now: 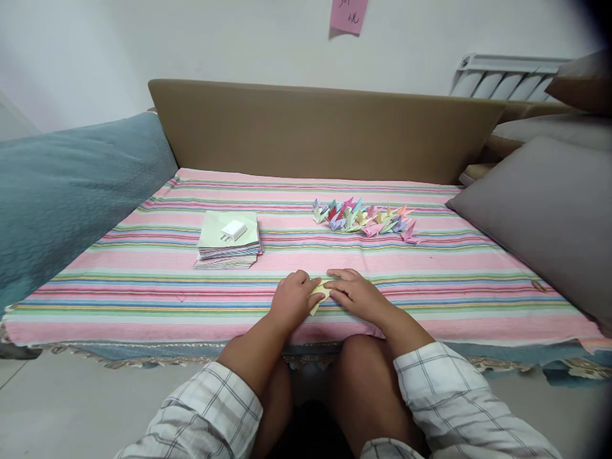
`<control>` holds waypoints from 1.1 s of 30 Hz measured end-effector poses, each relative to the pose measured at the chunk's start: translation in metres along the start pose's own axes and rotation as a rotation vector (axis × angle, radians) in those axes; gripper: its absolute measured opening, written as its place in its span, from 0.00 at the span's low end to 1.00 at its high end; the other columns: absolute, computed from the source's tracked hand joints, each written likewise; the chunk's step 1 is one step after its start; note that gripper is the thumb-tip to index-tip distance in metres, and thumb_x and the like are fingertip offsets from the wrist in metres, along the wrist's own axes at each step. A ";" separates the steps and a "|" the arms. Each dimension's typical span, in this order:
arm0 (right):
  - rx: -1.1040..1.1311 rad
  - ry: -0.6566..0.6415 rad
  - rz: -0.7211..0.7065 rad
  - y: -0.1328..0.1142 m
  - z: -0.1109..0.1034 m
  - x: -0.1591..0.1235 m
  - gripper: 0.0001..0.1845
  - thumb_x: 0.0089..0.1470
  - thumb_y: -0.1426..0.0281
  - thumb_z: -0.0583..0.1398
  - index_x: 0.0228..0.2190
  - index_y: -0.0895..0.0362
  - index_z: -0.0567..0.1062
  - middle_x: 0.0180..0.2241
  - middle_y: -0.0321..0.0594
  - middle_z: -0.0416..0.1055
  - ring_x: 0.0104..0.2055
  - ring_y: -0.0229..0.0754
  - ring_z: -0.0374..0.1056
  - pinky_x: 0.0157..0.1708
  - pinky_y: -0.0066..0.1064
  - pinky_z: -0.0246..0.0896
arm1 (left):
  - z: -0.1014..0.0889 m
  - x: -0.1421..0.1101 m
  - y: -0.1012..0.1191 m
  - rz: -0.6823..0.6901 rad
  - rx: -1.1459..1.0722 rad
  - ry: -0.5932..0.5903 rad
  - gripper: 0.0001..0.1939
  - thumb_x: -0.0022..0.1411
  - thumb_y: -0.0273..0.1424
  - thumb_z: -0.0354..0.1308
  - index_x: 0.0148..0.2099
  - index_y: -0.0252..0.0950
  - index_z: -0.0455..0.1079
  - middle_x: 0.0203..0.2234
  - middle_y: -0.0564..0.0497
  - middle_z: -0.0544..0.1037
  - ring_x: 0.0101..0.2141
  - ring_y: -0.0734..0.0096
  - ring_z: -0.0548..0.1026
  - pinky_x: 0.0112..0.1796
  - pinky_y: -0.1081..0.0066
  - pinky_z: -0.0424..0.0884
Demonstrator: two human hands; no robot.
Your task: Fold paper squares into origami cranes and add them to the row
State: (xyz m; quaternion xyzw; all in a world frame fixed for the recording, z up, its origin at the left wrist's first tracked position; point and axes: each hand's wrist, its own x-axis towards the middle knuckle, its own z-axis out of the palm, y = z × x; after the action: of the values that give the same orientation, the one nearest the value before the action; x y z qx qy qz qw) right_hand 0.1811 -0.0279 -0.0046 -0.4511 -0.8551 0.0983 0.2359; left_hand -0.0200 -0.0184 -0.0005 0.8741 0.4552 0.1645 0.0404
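2 bare forearms (253, 354) extend from white, dark-checked cloth sleeves (213, 398), converging forward. Left bare hand (294, 298): palm down, fingers curled, thumb directed right. Right bare hand (356, 293): palm down, fingers directed left, slightly bent.

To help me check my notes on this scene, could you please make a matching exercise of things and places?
1. White charger
2. Yellow paper
3. Paper birds
4. Grey cushion

A. Between the left hand and right hand
B. At the striped cloth's right end
C. On the paper stack
D. Grouped on the cloth, beyond the hands

Pairs: 1-C; 2-A; 3-D; 4-B
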 end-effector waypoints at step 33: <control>0.143 0.077 0.251 0.012 0.007 -0.004 0.05 0.51 0.68 0.59 0.27 0.56 0.73 0.45 0.46 0.68 0.52 0.47 0.61 0.50 0.42 0.56 | -0.004 0.001 0.003 -0.004 0.047 -0.059 0.19 0.60 0.40 0.55 0.52 0.42 0.69 0.37 0.46 0.70 0.39 0.62 0.67 0.40 0.64 0.64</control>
State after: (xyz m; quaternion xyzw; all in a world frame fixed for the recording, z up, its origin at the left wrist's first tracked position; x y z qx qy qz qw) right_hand 0.1881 -0.0244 -0.0166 -0.5402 -0.7730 0.1702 0.2858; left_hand -0.0188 -0.0199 0.0044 0.8785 0.4590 0.1277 0.0337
